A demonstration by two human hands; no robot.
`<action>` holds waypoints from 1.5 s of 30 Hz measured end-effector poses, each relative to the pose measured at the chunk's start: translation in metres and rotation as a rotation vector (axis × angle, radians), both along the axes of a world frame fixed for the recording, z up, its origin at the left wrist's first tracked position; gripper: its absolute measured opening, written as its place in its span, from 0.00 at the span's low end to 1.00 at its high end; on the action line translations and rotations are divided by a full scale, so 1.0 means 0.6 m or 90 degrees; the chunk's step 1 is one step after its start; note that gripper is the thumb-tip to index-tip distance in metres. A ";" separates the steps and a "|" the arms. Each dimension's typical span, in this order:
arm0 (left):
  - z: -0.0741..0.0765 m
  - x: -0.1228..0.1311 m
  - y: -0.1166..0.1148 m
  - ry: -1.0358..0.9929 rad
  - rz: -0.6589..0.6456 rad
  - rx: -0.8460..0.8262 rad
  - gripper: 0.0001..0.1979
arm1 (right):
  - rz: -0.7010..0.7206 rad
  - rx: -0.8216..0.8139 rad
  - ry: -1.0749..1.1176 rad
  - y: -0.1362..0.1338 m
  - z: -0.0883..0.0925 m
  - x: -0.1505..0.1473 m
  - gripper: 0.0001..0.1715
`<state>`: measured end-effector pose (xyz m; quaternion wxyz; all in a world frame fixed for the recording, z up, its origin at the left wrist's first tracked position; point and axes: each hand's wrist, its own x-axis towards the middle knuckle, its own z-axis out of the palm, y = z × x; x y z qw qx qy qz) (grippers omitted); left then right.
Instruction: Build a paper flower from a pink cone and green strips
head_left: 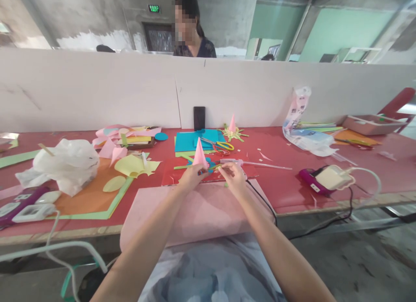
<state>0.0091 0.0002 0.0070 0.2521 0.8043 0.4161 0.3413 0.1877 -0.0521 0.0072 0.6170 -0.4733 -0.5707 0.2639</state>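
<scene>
A pink paper cone [199, 155] stands upright with blue paper and green paper strips [180, 167] around its base. My left hand [192, 176] is closed on the lower edge of this cone. To its right, my right hand [234, 174] pinches at the tip of a thin green strip reaching out from the base. Just behind that hand lies what looks like a pink hot glue gun [239, 162], a long translucent glue stick [271, 165] in its back end. Red sheets [169, 175] lie under the work.
Yellow-handled scissors [225, 145] rest by blue sheets [185, 141]. A second pink cone [232, 124] stands behind. Paper scraps and a crumpled plastic bag [69, 163] lie left; a purple power strip [313, 182] sits right. Beyond the white partition [130, 89] is a person [195, 44].
</scene>
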 end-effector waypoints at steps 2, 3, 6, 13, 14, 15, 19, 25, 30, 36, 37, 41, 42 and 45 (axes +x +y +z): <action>0.000 -0.001 0.001 -0.024 0.034 0.007 0.10 | 0.018 -0.013 0.010 0.000 0.001 0.000 0.18; 0.000 -0.001 0.002 -0.032 0.041 0.006 0.12 | 0.027 -0.016 0.015 0.000 0.001 0.000 0.17; -0.001 -0.001 0.003 -0.026 0.001 0.017 0.17 | 0.044 -0.011 0.018 0.000 0.004 -0.002 0.16; 0.001 0.000 0.004 -0.066 -0.042 0.077 0.08 | -0.105 0.066 -0.105 -0.008 0.010 0.001 0.14; 0.003 -0.001 0.003 -0.082 -0.011 0.072 0.08 | -0.172 0.090 -0.133 -0.008 0.010 0.006 0.14; 0.004 -0.001 0.003 -0.099 0.021 0.066 0.08 | -0.242 0.112 -0.161 -0.008 0.008 0.012 0.14; 0.011 -0.004 0.004 -0.188 0.114 0.057 0.08 | -0.465 0.089 -0.259 0.000 -0.009 0.039 0.14; 0.003 -0.023 0.023 -0.344 0.287 0.045 0.12 | -0.495 -0.178 -0.450 0.014 -0.039 0.049 0.31; -0.005 -0.040 0.039 -0.395 0.378 0.044 0.12 | -0.522 -0.233 -0.448 0.012 -0.033 0.047 0.31; -0.003 -0.035 0.037 -0.365 0.355 -0.032 0.10 | -0.503 -0.245 -0.465 0.006 -0.021 0.053 0.25; -0.003 -0.034 0.036 -0.354 0.346 -0.045 0.10 | -0.498 -0.236 -0.452 0.006 -0.020 0.054 0.24; -0.006 -0.033 0.037 -0.331 0.341 -0.056 0.10 | -0.500 -0.178 -0.385 0.011 -0.017 0.056 0.22; -0.007 -0.033 0.038 -0.330 0.345 -0.054 0.10 | -0.500 -0.163 -0.371 0.012 -0.015 0.055 0.23; -0.008 -0.034 0.040 -0.326 0.356 -0.059 0.10 | -0.446 -0.136 -0.325 0.010 -0.013 0.048 0.25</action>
